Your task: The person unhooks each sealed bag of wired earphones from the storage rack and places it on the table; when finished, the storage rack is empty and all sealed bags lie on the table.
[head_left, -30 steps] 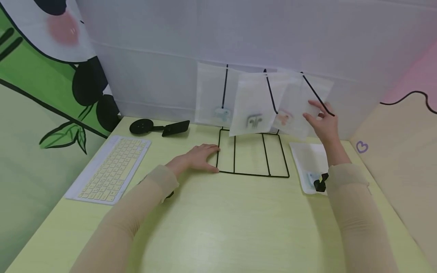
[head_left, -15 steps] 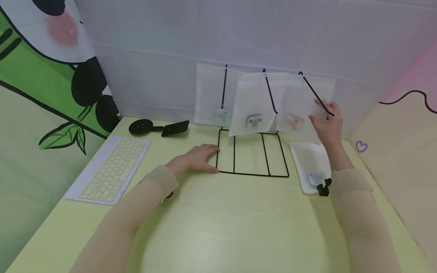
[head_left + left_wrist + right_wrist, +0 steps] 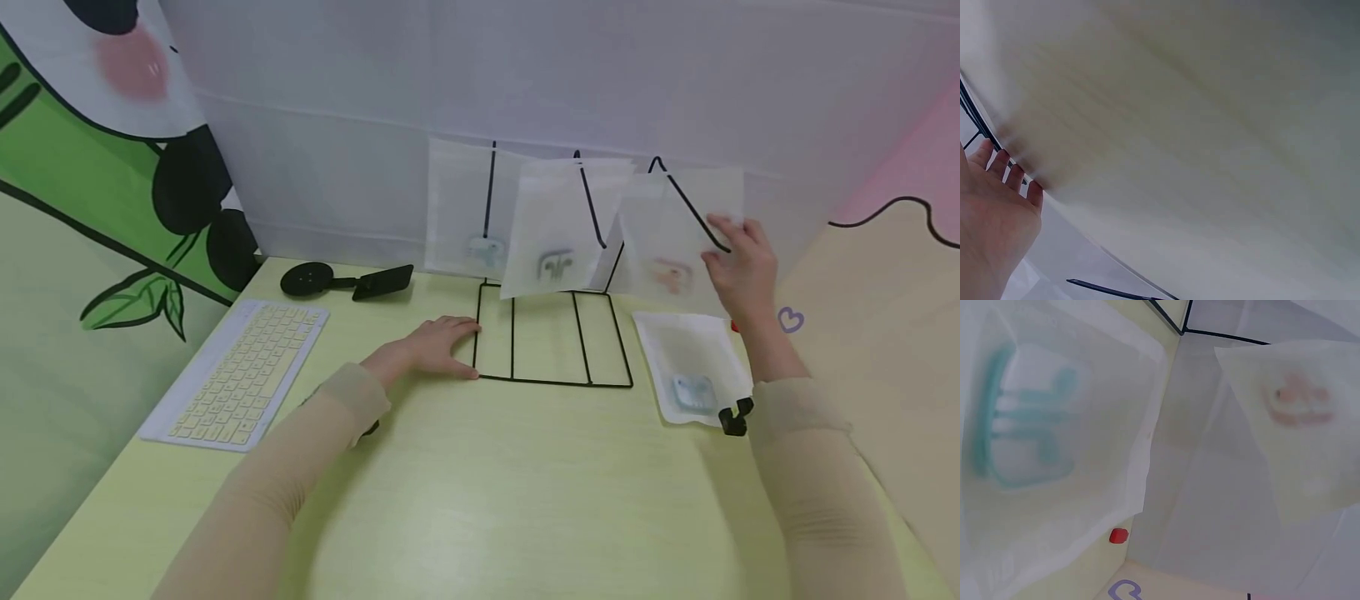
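Your left hand (image 3: 427,344) rests, fingers relaxed, against the rack (image 3: 555,382) on the desk (image 3: 480,483); your right hand (image 3: 746,268) is at the bag (image 3: 662,237) on its right hook (image 3: 690,204), grip unclear; keyboard (image 3: 243,375) lettering too small to read

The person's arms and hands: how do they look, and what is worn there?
The left sleeve and right sleeve are long, plain beige, cuffed at the wrists. The left hand and right hand wear no gloves. A black piece shows beside the right cuff, a smaller one under the left.
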`<state>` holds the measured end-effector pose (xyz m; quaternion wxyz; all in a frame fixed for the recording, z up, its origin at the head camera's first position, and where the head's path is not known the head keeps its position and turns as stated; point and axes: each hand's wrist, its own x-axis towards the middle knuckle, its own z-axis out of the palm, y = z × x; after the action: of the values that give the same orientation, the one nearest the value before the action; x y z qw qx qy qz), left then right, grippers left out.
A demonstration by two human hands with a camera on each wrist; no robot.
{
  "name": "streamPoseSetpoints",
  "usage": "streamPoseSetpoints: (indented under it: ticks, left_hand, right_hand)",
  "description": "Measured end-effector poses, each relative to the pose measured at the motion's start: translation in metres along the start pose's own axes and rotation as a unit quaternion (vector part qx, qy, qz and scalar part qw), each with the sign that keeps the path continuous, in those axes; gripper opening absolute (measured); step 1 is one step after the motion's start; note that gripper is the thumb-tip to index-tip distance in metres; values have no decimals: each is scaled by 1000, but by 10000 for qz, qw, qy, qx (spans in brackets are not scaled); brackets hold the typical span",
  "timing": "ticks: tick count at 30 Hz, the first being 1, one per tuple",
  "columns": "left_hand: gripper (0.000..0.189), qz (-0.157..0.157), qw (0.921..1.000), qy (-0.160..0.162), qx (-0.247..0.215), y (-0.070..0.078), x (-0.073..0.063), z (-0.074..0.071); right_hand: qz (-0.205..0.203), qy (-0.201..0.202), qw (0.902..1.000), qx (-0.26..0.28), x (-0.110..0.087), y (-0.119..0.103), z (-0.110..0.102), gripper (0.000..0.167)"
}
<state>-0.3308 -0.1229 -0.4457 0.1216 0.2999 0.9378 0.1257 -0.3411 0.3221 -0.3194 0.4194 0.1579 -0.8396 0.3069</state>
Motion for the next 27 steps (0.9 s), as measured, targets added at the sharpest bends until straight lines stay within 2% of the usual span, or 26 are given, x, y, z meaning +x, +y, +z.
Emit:
streamPoseSetpoints:
  ticks: [4, 8, 16, 24, 27]
  left_hand:
    - [93, -3, 10000, 11, -16, -1, 0, 0]
    - [92, -4, 10000, 7, 4, -1, 0, 0]
    - [93, 22, 10000, 3, 6, 1, 0, -1]
    - [92, 32, 10000, -11, -23, 2, 0, -3]
    - [92, 49, 10000, 0, -32, 2, -1, -2]
  right_hand:
    - [119, -245, 9995, -138, 1, -2, -9, 48]
    - [143, -317, 9991, -247, 2, -3, -15, 47]
    - [-174, -191, 9980, -581, 2, -6, -28, 47]
    - [-536, 94, 9977, -405, 2, -11, -41, 40]
    - [-622, 71, 9970, -449, 1, -12, -46, 40]
